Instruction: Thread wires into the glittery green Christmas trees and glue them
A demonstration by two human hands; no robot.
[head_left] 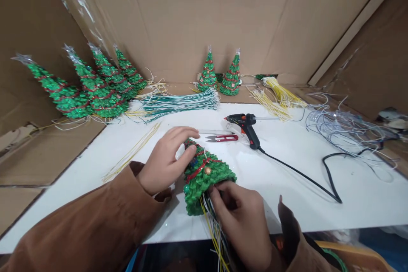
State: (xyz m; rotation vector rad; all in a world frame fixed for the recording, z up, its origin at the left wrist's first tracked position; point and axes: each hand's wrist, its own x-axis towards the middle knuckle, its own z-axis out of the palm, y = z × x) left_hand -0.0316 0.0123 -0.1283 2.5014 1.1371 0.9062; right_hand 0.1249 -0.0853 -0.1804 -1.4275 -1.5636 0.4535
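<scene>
A miniature green Christmas tree (207, 174) with red garland and small baubles lies tilted in front of me, its base toward my body. My left hand (168, 157) curls round its upper part, thumb on the near side. Out of the hollow base hangs a bundle of thin yellow, white and dark wires (213, 225). At the base opening, the bent fingers of my right hand (244, 214) close on these wires; the fingertips are partly hidden inside the rim. Just beyond the tree lie red-handled thread snips (223, 138).
A black glue gun (244, 125) lies right of the snips, its cord running right. Green-white wires (181, 103), yellow wires (280, 93) and tangled clear wires (338, 123) lie behind. Several finished trees (95, 85) stand at left, two trees (230, 77) at the cardboard wall (204, 12).
</scene>
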